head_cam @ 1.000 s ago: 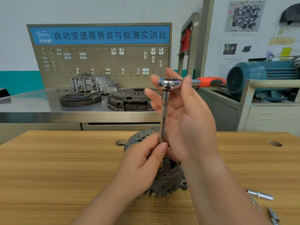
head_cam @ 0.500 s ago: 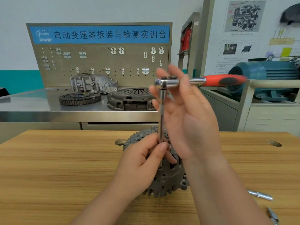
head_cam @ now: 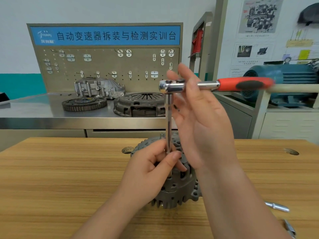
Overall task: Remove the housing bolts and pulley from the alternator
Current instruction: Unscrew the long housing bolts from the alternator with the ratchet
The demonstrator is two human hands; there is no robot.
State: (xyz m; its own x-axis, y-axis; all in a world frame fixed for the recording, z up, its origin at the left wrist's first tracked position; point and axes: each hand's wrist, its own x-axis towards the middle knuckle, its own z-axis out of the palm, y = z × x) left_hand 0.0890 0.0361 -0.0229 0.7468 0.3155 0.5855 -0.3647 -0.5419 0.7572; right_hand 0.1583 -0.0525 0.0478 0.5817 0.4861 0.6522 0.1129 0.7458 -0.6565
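The wooden table fills the lower half of the frame. Behind it, across the middle left, runs a steel bench backed by a perforated tool board with metal hooks and a blue sign. Three parts sit on the bench: a grey cast housing at the back, a toothed flywheel in front of it, and a dark clutch cover to the right. A blue-green motor sits at the right edge on a pale stand.

The alternator stands on the table at lower centre, partly covered by both forearms. The right hand is raised at centre with its fingers nearly straight and spread, laid against the chrome shaft of the ratchet near its head. The ratchet's orange handle points right, level. The left hand is curled, thumb and fingers pinching the lower end of the extension bar, which hangs upright from the ratchet head down to the alternator's top. The bar's tip is hidden by that hand.

A small metal pin and another metal piece lie on the table at lower right.
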